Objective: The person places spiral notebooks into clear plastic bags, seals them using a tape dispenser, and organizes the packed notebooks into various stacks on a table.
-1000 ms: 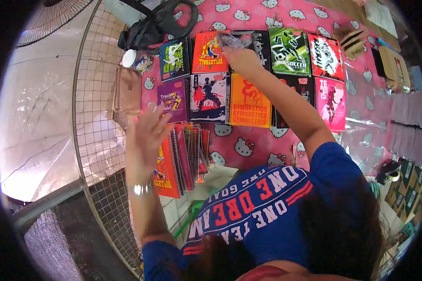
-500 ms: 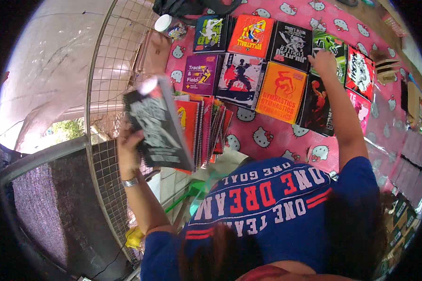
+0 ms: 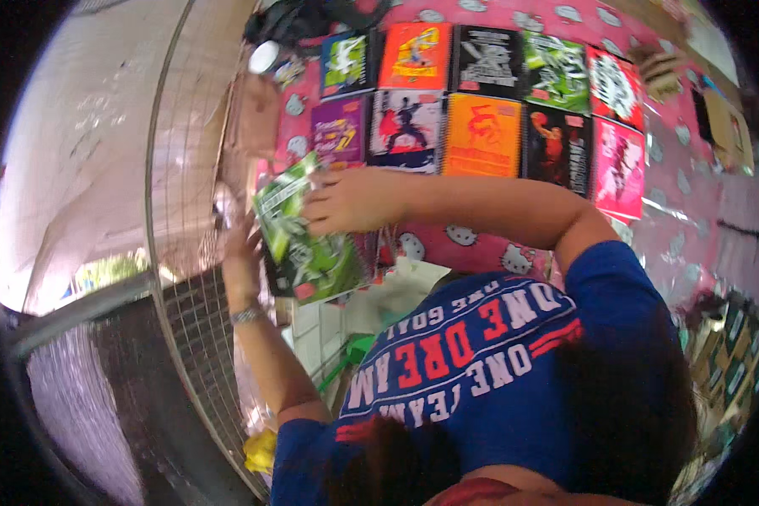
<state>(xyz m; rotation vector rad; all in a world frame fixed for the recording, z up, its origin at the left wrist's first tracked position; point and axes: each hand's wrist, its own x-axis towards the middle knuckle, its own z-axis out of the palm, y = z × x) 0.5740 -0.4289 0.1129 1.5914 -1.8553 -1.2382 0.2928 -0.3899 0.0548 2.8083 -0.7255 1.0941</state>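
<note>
My left hand [image 3: 241, 253] grips a stack of spiral notebooks by its left side, in front of me at the left. On top lies a green notebook [image 3: 325, 266] with a white figure on its cover. A dark cover edge shows beneath it. My right hand [image 3: 350, 202] reaches across to the left and holds the green notebook's upper right part, fingers curled over its cover. On the table, two rows of notebooks lie face up, among them an orange one [image 3: 483, 135], a black one [image 3: 487, 61], another green one [image 3: 557, 72] and a pink one [image 3: 619, 169].
A pink patterned cloth [image 3: 460, 234] covers the table. At its far left are a white-lidded jar [image 3: 264, 57] and a black bag [image 3: 312, 21]. Wire mesh [image 3: 177, 135] stands along my left. Boxes [image 3: 734, 363] are piled at the right.
My right hand has swung from the green notebook in the far row to the stack at the left. A green notebook now covers the black one there.
</note>
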